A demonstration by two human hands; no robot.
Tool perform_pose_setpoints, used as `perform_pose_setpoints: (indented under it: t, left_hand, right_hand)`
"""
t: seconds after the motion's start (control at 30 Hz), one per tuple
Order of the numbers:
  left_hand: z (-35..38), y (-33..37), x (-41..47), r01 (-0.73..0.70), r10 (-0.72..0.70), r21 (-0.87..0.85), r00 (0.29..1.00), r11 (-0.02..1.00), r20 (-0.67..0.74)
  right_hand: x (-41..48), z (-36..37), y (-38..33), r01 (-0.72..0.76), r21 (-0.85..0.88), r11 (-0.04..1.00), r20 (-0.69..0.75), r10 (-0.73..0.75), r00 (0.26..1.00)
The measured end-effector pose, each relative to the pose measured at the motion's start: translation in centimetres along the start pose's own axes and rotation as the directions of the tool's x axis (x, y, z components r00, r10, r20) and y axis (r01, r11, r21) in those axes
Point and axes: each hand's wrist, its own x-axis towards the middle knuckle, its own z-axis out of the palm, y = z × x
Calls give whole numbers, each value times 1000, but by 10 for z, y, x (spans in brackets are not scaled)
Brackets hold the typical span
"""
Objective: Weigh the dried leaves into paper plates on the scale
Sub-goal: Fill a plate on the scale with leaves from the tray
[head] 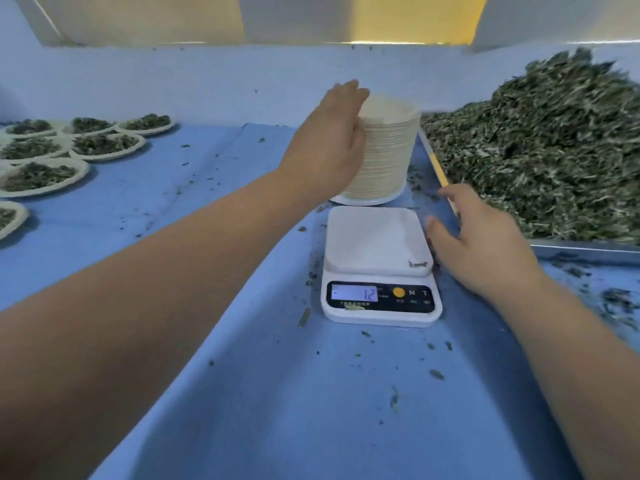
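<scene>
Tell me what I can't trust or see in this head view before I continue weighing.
Head view only.
Left hand: its palm and thumb are hidden by its own back, so any grip on the plate stack is unclear.
Scale display: digits blurred, any decimal point unreadable.
Filled plates: cut off by the left edge, count unknown.
Leaf pile: blurred, cut off by the right edge.

Table under a blue cloth (242, 393). On it:
- white digital kitchen scale (379, 265), centre
- tall stack of cream paper plates (384, 154) just behind the scale
- leaf-filled paper plates (104, 145), far left
- shallow metal tray (585, 249), probably steel, heaped with dried green leaves (554, 150), right
- loose leaf crumbs (436, 374) scattered around
</scene>
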Motion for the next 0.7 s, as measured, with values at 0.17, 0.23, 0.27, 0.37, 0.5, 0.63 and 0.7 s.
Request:
perform_pose_setpoints:
  t: [0.17,0.23,0.27,0.37,0.5,0.63,0.7]
  left_hand:
    - [9,3,37,-8,-43,332,989,943,145]
    - [8,2,43,-16,-51,395,986,919,158]
    - [8,3,46,-32,-40,425,986,904,161]
    - [5,4,50,-119,14,511,979,851,204]
    - [0,6,47,-252,104,625,959,739,265]
    - [0,6,45,-365,217,674,930,642,296]
    - [-2,4,50,-373,227,670,927,642,298]
  right_hand:
    - [2,2,-2,-20,-145,989,40,26,999]
    - [2,3,-3,-23,-151,988,54,31,998]
    - [2,2,-3,-27,-157,987,58,37,998]
    - [3,2,-4,-41,-160,986,45,49,998]
    - [2,4,-4,-36,-147,988,28,41,999]
    - [2,4,-2,-31,-146,989,20,34,999]
    - [3,4,-2,-27,-148,989,20,30,999]
